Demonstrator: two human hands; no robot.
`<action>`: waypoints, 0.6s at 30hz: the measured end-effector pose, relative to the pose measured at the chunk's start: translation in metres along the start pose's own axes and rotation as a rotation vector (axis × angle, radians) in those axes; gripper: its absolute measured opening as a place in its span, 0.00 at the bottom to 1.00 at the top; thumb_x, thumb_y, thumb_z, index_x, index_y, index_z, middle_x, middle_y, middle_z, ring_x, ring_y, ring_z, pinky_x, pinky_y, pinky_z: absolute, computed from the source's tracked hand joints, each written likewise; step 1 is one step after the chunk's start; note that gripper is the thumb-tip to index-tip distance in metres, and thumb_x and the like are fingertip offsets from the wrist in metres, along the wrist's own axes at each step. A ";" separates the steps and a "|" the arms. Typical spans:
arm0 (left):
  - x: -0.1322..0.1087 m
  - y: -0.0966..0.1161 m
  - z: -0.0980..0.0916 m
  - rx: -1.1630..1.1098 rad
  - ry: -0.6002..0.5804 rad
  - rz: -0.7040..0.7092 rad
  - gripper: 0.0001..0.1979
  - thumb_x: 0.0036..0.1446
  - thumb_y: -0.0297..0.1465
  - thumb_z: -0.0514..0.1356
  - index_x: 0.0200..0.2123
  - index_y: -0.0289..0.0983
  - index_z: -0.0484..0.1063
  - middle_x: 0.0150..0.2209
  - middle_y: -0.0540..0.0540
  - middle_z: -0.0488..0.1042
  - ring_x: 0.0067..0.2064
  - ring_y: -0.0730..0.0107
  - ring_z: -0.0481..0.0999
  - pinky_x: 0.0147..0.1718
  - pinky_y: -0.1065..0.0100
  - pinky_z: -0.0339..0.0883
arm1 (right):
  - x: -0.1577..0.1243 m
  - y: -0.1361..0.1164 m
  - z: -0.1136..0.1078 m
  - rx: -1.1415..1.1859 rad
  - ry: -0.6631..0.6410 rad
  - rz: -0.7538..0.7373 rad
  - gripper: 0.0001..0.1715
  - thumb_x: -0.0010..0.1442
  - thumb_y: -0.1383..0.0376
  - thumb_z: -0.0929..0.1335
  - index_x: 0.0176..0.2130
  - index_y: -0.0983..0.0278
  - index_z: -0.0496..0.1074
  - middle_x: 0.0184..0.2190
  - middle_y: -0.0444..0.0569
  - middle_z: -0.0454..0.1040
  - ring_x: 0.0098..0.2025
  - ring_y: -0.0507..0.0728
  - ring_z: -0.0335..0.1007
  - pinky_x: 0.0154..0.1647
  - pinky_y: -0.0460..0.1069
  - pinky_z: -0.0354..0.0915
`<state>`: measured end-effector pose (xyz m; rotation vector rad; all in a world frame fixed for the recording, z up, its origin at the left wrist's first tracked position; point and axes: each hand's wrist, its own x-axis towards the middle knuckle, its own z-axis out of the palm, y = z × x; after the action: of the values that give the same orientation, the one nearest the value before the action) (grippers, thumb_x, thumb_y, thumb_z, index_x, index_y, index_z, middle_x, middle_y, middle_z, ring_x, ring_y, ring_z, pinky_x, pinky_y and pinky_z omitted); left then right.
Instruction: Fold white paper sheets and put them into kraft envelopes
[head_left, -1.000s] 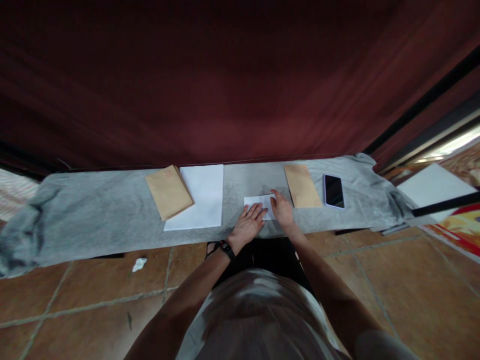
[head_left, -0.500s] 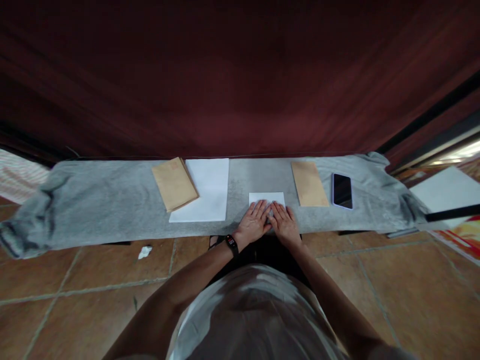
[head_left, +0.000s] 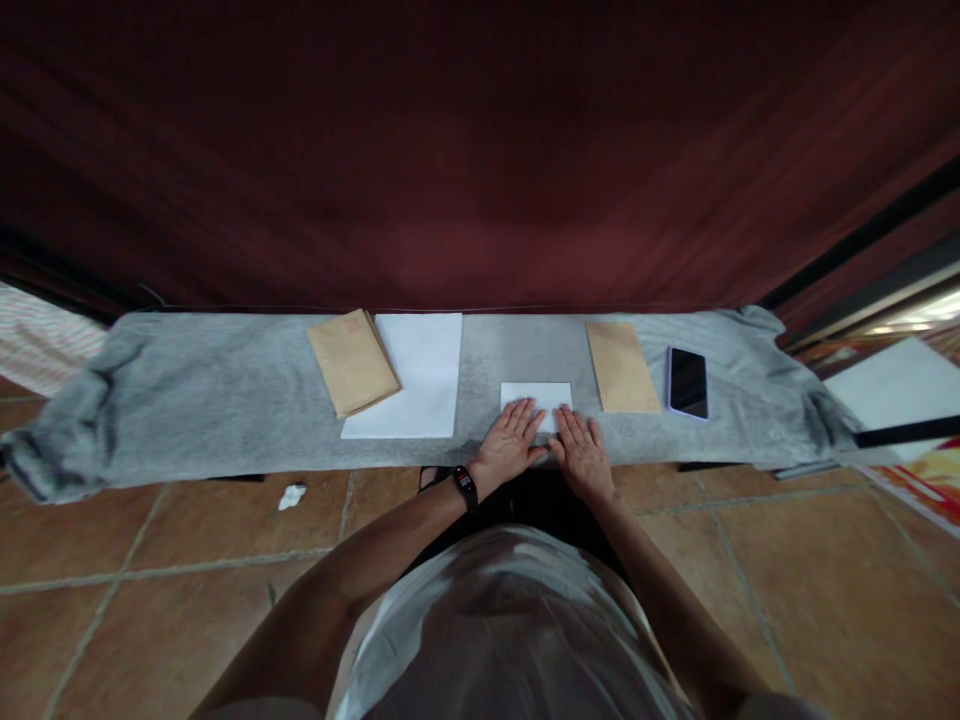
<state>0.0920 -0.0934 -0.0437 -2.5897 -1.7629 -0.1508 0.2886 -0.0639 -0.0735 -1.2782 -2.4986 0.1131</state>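
Observation:
A small white piece of paper (head_left: 535, 394), seemingly folded, lies on the grey cloth right in front of me. My left hand (head_left: 510, 440) rests flat on its left part, fingers stretched out. On its right edge lies my right hand (head_left: 583, 456), also flat with the fingers extended. The lower part of the paper is partly hidden under both hands. Just right of it sits a brown envelope (head_left: 623, 367). To the left, a stack of brown envelopes (head_left: 352, 362) overlaps a large white sheet or stack of paper (head_left: 427, 375).
A phone (head_left: 688, 383) lies right of the single envelope. The grey cloth (head_left: 217, 400) covers a long narrow surface against a dark red curtain-like backdrop (head_left: 480, 200). A crumpled white scrap (head_left: 292, 496) is on the tiled floor (head_left: 202, 530). A black bar (head_left: 907, 430) crosses at far right.
My right hand has slid to the right, away from the left hand, uncovering more of the white paper between them. My left hand has hardly moved.

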 end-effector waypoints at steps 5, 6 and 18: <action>0.000 0.001 0.001 0.006 -0.008 0.003 0.37 0.70 0.46 0.50 0.72 0.28 0.51 0.73 0.28 0.50 0.74 0.48 0.49 0.71 0.48 0.44 | 0.001 0.002 -0.003 0.022 0.013 0.027 0.33 0.75 0.56 0.56 0.72 0.67 0.54 0.71 0.58 0.58 0.72 0.65 0.53 0.72 0.65 0.47; 0.000 0.001 0.002 0.007 -0.012 0.002 0.37 0.70 0.46 0.50 0.72 0.28 0.51 0.73 0.28 0.50 0.74 0.48 0.48 0.71 0.47 0.44 | 0.002 0.002 -0.003 0.031 0.021 0.030 0.33 0.75 0.56 0.55 0.71 0.67 0.56 0.71 0.58 0.59 0.72 0.65 0.52 0.72 0.65 0.47; 0.000 0.001 0.002 0.033 -0.014 -0.005 0.35 0.70 0.44 0.51 0.71 0.27 0.54 0.72 0.30 0.51 0.74 0.49 0.50 0.71 0.49 0.44 | 0.009 -0.008 0.003 0.067 -0.034 -0.071 0.32 0.75 0.57 0.55 0.72 0.67 0.54 0.70 0.57 0.59 0.73 0.62 0.52 0.73 0.62 0.47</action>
<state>0.0935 -0.0937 -0.0460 -2.5702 -1.7615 -0.1033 0.2765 -0.0609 -0.0722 -1.1693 -2.5433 0.2018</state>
